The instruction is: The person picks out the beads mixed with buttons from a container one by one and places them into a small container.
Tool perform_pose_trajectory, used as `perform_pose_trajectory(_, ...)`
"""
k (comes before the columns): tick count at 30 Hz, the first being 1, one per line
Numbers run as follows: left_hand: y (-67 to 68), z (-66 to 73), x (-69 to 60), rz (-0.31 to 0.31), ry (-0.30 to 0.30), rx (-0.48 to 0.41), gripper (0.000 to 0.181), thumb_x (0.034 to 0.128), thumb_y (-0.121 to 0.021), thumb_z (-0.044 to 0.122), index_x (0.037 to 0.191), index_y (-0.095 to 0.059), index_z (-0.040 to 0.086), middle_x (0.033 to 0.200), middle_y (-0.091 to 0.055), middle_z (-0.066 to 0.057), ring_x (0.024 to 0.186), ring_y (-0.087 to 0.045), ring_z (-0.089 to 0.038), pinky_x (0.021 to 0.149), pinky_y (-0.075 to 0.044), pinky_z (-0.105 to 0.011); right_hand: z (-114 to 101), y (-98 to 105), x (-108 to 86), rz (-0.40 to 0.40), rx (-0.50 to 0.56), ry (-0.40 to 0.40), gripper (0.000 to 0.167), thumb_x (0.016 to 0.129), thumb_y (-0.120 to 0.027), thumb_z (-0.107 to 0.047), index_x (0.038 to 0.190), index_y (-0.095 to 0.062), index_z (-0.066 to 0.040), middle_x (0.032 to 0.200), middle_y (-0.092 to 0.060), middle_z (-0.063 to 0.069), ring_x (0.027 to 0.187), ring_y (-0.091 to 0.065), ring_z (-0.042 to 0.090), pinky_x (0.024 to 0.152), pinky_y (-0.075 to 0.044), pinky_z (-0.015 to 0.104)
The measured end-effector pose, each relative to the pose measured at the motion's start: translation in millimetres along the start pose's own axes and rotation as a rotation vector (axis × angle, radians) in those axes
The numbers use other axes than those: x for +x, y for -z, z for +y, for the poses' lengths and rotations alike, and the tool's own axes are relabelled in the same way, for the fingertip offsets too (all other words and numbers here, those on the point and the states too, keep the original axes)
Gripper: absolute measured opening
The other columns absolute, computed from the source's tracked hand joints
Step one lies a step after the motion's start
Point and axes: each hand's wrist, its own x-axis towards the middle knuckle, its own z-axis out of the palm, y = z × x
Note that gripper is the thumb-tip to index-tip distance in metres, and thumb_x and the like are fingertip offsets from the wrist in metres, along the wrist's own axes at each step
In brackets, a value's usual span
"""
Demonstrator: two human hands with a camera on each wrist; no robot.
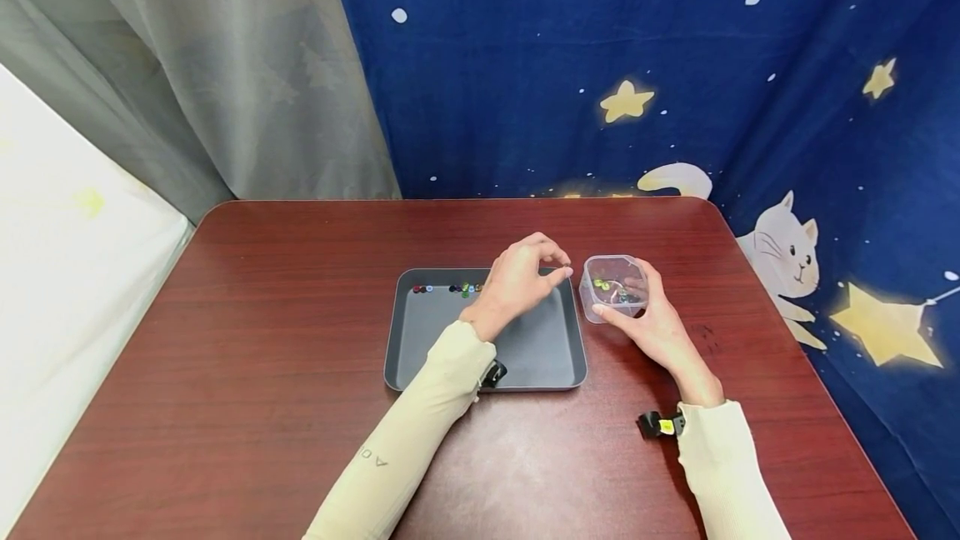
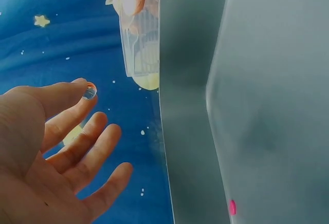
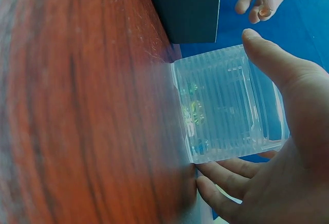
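Between left thumb and index finger, the left hand [image 1: 517, 280] pinches a small clear glass marble [image 2: 89, 91] with an orange tint. This hand hovers over the far right part of a grey tray [image 1: 536, 348], close to the box. The other fingers are spread in the left wrist view. My right hand [image 1: 660, 325] grips a clear plastic box [image 3: 226, 106] from its right side, thumb on the near side. The box stands on the table just right of the tray. Several green, yellow and bluish marbles [image 1: 602, 283] lie inside it.
Along the tray's far edge sit small coloured marbles [image 1: 422, 289] at the left and a second group [image 1: 467, 289] partly behind the left hand. A pink piece [image 2: 233, 207] shows in the left wrist view. The reddish-brown table [image 1: 262, 340] ends at curtains [image 1: 487, 90].
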Motion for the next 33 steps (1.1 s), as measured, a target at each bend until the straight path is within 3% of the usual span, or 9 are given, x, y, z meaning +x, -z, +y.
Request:
perform_pose_trajectory(18,-6.7,10.1,1.5,-0.015,-0.021,0.010,0.011,0.0958,-0.077,0.032,0.104,-0.079,0.025,0.108,-0.069,0.011,0.104,-0.072,-0.007,0.087,-0.056,-0.029,1.5,-0.5,0.0,0.001,0.018,0.002,0.103,0.091,-0.081,-0.041,0.165,-0.011,-0.025,0.158,-0.039,0.022,0.146,-0.041,0.041,0.118,-0.036,0.066)
perform_pose_trajectory(33,-11.1,14.1,0.8,-0.067,-0.028,-0.010,0.012,0.0961,-0.077,0.031,0.106,-0.079,0.024,0.111,-0.070,0.008,0.107,-0.073,-0.015,0.087,-0.056,-0.031,0.2,0.0,-0.3,-0.004,0.016,-0.006,0.103,0.091,-0.080,-0.043,0.165,-0.010,-0.024,0.158,-0.039,0.023,0.147,-0.040,0.041,0.118,-0.036,0.067)
